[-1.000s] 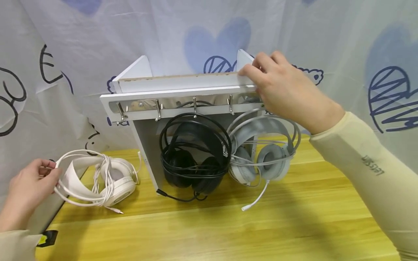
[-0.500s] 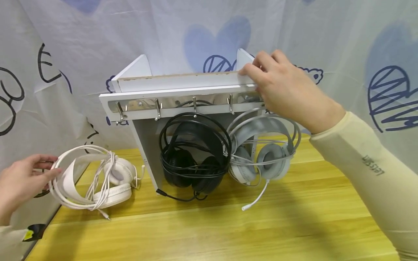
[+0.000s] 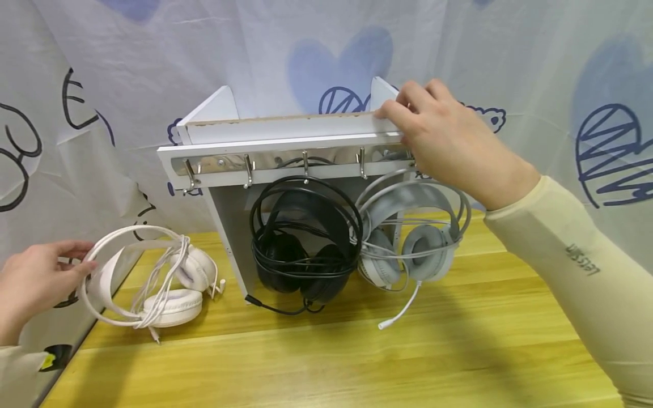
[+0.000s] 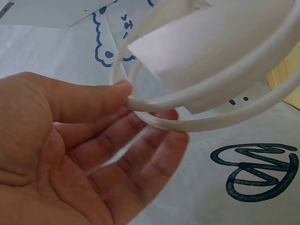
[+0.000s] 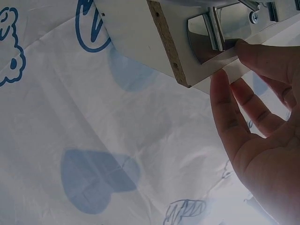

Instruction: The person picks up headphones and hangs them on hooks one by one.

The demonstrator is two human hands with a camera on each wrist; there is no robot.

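White headphones with a bundled cable stand at the left, their round ear cups low by the wooden table. My left hand pinches the outer headband tubes between thumb and fingers; the left wrist view shows these white tubes close up. On the white hook rack, my right hand grips the top board near its right end. The right wrist view has the thumb in front of the board and the fingers beneath or behind it. Black headphones and grey headphones hang from the rack.
Bare metal hooks line the rack's left part. A white microphone boom and a black one stick out over the wooden table. A patterned sheet hangs close behind and along the left.
My left hand has shifted a little left, and the white headphones have turned in its grip so the ear cups face differently. My right hand keeps its place on the rack.
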